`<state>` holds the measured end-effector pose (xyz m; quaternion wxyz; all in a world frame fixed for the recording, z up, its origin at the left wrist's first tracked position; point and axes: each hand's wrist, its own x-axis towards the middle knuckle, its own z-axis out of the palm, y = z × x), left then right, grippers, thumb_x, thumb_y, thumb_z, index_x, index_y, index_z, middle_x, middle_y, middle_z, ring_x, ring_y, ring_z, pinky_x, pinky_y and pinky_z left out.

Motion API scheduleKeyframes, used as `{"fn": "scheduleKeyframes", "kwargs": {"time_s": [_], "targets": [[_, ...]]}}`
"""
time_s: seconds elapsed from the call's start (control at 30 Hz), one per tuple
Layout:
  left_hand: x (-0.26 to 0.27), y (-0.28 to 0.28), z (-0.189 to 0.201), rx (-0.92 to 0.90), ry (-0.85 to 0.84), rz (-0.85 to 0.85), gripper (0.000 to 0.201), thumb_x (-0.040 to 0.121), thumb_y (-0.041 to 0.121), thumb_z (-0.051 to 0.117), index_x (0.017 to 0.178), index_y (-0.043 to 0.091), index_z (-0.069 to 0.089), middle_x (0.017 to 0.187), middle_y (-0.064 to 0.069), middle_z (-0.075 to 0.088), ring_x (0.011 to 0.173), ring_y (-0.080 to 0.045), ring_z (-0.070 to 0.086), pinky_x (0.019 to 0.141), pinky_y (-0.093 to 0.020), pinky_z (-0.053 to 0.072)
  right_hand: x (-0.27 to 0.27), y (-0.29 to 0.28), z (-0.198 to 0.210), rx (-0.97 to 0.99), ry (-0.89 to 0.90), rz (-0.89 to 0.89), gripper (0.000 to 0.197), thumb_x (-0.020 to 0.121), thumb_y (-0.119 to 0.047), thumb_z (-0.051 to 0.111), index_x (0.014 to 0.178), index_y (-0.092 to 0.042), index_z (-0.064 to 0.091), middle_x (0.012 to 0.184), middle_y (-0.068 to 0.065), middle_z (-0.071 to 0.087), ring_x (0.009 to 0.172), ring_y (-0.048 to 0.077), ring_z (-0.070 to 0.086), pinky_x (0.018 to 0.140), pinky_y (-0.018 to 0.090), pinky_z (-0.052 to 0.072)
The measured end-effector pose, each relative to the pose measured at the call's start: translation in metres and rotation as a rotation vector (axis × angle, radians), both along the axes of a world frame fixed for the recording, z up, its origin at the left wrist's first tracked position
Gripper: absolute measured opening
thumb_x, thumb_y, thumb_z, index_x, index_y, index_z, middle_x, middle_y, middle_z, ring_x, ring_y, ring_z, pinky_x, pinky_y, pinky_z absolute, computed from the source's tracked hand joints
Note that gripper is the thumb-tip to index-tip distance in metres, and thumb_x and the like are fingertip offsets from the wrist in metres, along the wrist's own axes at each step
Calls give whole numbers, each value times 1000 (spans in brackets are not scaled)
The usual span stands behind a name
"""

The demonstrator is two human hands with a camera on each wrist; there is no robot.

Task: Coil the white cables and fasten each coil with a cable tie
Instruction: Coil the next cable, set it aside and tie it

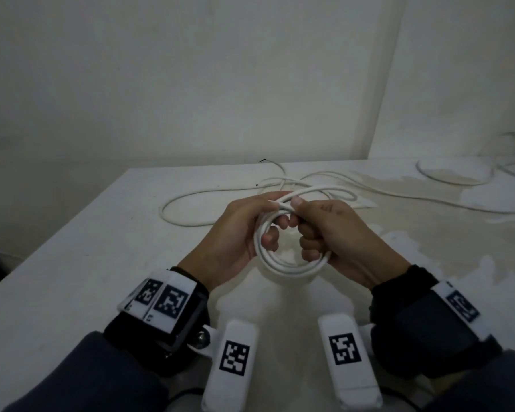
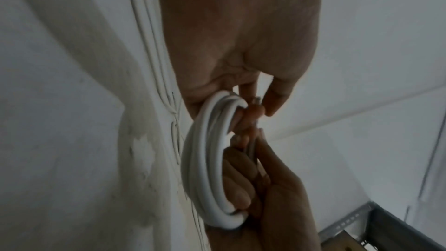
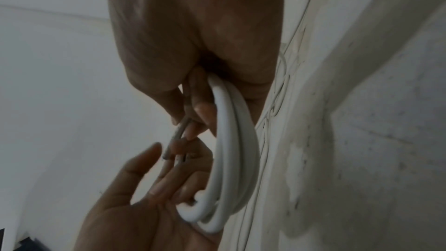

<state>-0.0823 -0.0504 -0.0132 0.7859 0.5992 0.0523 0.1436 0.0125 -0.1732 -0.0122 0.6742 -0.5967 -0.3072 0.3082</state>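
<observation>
A white cable coil of several loops hangs above the table at the centre, held between both hands. My left hand grips its left side, fingers curled through the loops and thumb on top. On the coil's right side my right hand has its fingers hooked through and its thumb pressing the top strand. In the left wrist view the coil runs from my left hand down to the right hand. In the right wrist view my right hand also pinches a thin grey strand beside the coil; what it is I cannot tell.
The cable's loose length lies in wide loops on the table behind the hands. Another white cable lies looped at the far right near the wall. The tabletop on the right is stained and patchy. The table's left edge runs diagonally at the left.
</observation>
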Motion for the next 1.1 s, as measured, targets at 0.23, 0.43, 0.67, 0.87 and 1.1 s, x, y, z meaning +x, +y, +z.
{"fn": "scheduleKeyframes", "kwargs": {"time_s": [0.23, 0.43, 0.67, 0.87, 1.1], "targets": [[5, -7, -3, 234, -26, 360, 21, 95, 23, 57, 99, 7, 69, 46, 14, 38, 40, -3, 28, 41, -15, 26, -12, 6, 1, -20, -174, -97, 28, 93, -37, 59, 96, -9, 58, 46, -3, 46, 42, 9, 43, 52, 30, 44], [2, 1, 1, 469, -84, 509, 23, 94, 17, 59, 100, -1, 71, 41, 19, 49, 39, 3, 44, 44, -7, 31, 11, -5, 1, 106, -622, -572, 15, 84, -36, 70, 78, -23, 66, 76, -4, 64, 74, 10, 58, 70, 30, 45], [-2, -3, 4, 612, -138, 424, 16, 92, 14, 60, 97, 4, 72, 56, 25, 61, 51, 12, 52, 53, -1, 34, 20, -2, -7, 111, -842, -372, 7, 81, -35, 73, 85, -40, 69, 90, -5, 69, 90, 6, 65, 84, 26, 49], [-4, -4, 11, 535, -161, 421, 20, 93, 12, 59, 101, -3, 70, 48, 22, 55, 47, 8, 49, 51, -2, 33, 17, -10, 8, 283, -727, -451, 10, 83, -15, 74, 82, -25, 73, 78, -13, 70, 75, 2, 65, 70, 18, 48], [-2, 4, 4, 228, -127, 532, 18, 92, 25, 59, 94, 12, 72, 48, 14, 36, 45, -4, 31, 45, -16, 31, 3, -3, 5, 215, -222, -160, 12, 86, -5, 65, 90, -4, 76, 91, 10, 76, 89, 23, 71, 78, 29, 56]]}}
